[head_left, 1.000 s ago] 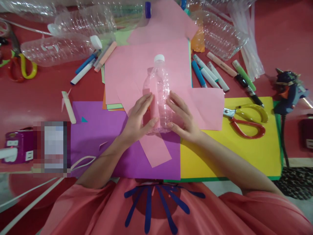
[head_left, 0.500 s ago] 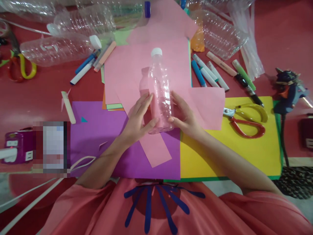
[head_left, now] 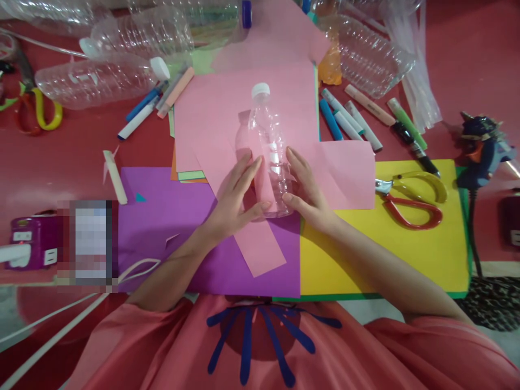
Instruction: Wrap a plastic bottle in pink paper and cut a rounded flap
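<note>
The left hand [head_left: 238, 200] and right hand [head_left: 306, 192] are clasping a clear bottle [head_left: 270, 146] between them, fingers half open along its sides and thumbs at its near base. The bottle is sitting over pink paper [head_left: 211, 108], its cap pointing far. Scissors [head_left: 410, 203] are lying to the right.

Red-and-yellow scissors [head_left: 387, 192] lie on the yellow sheet [head_left: 385, 260] at right, with markers [head_left: 350, 120] fanned out beyond them. A glue gun [head_left: 481, 151] stands far right. Empty bottles [head_left: 97, 81] lie far left on the worktop [head_left: 60, 162].
</note>
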Motion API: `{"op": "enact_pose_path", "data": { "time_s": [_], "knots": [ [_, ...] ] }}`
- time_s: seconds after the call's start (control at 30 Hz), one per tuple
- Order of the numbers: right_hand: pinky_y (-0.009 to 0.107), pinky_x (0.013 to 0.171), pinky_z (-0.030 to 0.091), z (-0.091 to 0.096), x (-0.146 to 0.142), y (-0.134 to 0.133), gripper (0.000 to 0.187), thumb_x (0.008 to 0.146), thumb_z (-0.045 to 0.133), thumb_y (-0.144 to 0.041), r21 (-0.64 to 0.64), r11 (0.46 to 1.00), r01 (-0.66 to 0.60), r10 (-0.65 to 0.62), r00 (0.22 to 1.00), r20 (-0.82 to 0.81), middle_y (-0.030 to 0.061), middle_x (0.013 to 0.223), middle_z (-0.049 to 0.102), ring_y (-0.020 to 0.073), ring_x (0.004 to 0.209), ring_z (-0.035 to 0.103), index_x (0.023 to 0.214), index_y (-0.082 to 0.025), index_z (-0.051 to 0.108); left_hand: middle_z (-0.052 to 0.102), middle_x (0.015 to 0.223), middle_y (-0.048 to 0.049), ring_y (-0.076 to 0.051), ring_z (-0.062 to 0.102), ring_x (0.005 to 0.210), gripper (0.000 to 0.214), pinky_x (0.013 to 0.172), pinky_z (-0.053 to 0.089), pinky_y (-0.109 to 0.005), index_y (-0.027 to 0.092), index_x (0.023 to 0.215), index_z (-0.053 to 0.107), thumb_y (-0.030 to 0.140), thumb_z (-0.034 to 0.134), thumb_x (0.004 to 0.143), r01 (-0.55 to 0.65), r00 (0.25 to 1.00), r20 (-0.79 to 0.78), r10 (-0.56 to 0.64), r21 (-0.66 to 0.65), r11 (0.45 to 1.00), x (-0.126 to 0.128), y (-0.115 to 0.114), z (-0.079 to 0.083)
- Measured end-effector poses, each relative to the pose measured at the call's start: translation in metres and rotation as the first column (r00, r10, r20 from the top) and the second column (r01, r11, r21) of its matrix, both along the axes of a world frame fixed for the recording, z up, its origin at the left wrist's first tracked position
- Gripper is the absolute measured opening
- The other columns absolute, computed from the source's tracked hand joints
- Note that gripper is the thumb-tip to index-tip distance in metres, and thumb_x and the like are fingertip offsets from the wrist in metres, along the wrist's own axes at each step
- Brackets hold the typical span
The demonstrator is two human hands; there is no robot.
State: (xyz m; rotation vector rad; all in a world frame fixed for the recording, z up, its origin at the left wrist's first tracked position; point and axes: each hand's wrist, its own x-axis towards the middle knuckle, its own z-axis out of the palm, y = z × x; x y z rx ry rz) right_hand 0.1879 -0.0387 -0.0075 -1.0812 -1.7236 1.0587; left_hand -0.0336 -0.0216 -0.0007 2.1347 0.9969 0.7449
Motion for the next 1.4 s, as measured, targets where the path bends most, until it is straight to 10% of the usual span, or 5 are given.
{"op": "enact_pose_path", "data": {
  "time_s": [0.93,1.4],
  "knots": [
    [0.055,0.116,0.040,0.000,-0.002,0.000,0.074,0.087,0.061,-0.056,-0.143,0.988,-0.059,0.041,0.991,-0.124,-0.0041,0.166,0.017,0.0265,0.152,0.025,0.151,-0.049,0.024,0.009,0.169,-0.0018,-0.031,0.011,0.155,0.072,0.123,0.024,-0.058,0.042,0.156,0.009,0.056,0.045,0.095,0.096,0.995,-0.032,-0.094,0.044,0.994,0.001,0.002,0.007],
    [0.054,0.114,0.042,0.004,-0.009,-0.006,0.074,0.086,0.061,-0.058,0.021,0.999,0.047,-0.047,0.999,-0.005,0.0049,0.161,0.028,0.0309,0.151,0.025,0.152,-0.040,0.033,0.001,0.169,-0.0021,-0.031,0.004,0.155,0.072,0.125,0.017,-0.056,0.040,0.157,0.001,0.058,0.037,0.097,0.079,0.995,-0.064,-0.079,0.007,0.997,0.003,-0.001,0.006]
  ]
}}
